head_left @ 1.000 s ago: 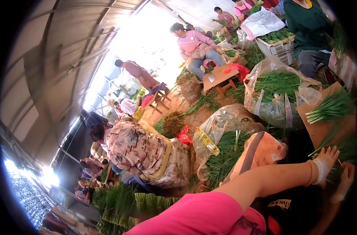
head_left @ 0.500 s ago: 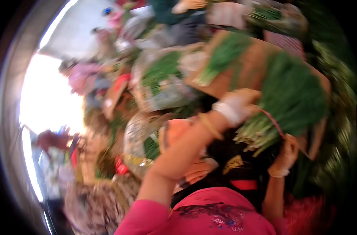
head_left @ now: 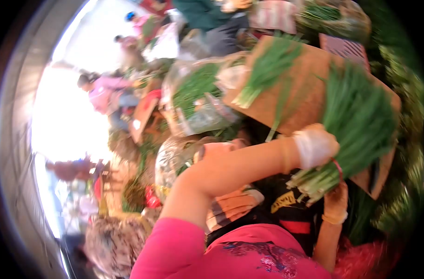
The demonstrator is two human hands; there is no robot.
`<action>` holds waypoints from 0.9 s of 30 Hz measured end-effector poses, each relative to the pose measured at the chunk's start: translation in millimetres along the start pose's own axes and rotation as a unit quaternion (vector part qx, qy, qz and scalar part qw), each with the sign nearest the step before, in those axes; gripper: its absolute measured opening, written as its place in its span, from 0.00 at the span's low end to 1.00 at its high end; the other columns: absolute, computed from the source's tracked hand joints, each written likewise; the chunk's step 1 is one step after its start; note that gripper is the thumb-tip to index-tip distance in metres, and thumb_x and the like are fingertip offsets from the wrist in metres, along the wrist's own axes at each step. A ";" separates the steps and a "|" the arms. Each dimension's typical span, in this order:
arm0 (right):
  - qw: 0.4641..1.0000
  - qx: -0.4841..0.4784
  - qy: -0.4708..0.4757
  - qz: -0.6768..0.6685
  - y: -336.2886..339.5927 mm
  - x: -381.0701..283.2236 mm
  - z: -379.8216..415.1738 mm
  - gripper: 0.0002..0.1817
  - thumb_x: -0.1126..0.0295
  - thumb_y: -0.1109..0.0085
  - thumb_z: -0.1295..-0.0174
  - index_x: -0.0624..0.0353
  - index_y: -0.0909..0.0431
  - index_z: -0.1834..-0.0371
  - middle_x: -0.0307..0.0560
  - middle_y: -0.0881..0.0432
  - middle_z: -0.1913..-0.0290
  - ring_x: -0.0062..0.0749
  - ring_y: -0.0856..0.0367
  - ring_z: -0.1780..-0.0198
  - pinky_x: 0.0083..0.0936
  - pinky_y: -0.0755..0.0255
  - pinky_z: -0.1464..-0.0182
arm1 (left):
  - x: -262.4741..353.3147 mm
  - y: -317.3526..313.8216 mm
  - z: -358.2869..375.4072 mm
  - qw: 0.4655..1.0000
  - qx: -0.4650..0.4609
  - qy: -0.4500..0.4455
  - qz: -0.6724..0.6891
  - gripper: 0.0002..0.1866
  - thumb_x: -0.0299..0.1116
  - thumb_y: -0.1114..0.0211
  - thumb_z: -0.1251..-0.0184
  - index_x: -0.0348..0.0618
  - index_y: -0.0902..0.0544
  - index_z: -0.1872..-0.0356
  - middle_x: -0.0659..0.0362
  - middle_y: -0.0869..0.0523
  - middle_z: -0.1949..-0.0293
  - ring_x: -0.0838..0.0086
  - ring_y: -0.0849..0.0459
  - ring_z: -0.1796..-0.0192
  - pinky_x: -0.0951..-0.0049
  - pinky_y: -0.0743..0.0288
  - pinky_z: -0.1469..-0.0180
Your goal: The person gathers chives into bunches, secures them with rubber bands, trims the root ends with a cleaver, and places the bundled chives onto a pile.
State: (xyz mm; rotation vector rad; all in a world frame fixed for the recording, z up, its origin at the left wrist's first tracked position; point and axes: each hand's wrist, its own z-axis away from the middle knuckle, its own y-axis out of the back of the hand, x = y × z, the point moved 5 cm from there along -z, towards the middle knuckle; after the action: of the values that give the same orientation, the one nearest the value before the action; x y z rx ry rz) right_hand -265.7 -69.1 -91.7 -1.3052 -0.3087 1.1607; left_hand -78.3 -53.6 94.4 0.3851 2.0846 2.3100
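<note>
A large bunch of long green stalks (head_left: 361, 109) with pale ends lies over the right part of a brown board (head_left: 300, 109). A red band (head_left: 338, 170) goes round the bunch near its pale ends. My left hand (head_left: 316, 145), in a whitish glove or wrap, is closed on the upper side of the bunch, close to the band. Beneath the pale ends, my right hand (head_left: 335, 202) is closed around the lower side of the bunch. A smaller bunch of green stalks (head_left: 270, 69) rests at the board's upper left, with a few loose stalks (head_left: 281, 104) beside it.
Plastic bags of greens stand beyond the board, one at the left (head_left: 195, 90) and one at the top right (head_left: 321, 14). More greens (head_left: 405, 139) lie along the right side. Other people are at the upper left, one in pink (head_left: 102, 93), and another at the top (head_left: 207, 16).
My left hand has moved right and down onto the bunch. The red band, earlier stretched between both hands, now sits tighter round the stalks. My right hand has shifted lower under the bunch.
</note>
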 end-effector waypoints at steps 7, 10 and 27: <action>0.977 -0.046 0.058 0.200 39.9 -13.4 -31.4 0.28 0.54 0.56 0.29 0.60 0.37 0.32 0.48 0.35 0.32 0.39 0.37 0.32 0.38 0.44 0.31 | -2.7 20.8 -22.2 0.987 -0.141 0.043 -0.063 0.09 0.31 0.39 0.46 0.47 0.13 0.66 0.58 0.13 0.65 0.64 0.14 0.62 0.64 0.22 0.63; 0.960 -0.044 0.066 0.269 45.1 -19.8 -31.5 0.25 0.56 0.56 0.29 0.61 0.35 0.36 0.49 0.33 0.35 0.38 0.36 0.33 0.37 0.44 0.33 | 13.5 26.7 -15.7 0.993 0.059 -0.010 -0.105 0.07 0.32 0.35 0.48 0.48 0.14 0.67 0.60 0.14 0.62 0.67 0.16 0.57 0.66 0.24 0.60; 0.982 0.108 0.004 0.156 65.7 -19.1 -28.7 0.22 0.57 0.55 0.29 0.57 0.32 0.38 0.38 0.26 0.42 0.24 0.27 0.44 0.19 0.31 0.52 | 14.8 5.4 -70.5 0.972 -0.210 -0.004 -0.101 0.15 0.33 0.37 0.49 0.53 0.13 0.57 0.58 0.15 0.59 0.63 0.17 0.58 0.57 0.22 0.64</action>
State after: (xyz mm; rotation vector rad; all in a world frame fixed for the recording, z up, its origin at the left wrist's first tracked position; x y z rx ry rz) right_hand -284.8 -111.9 -149.3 -1.1918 0.0313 1.4104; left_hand -104.8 -120.7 96.2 0.1607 1.4860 2.5183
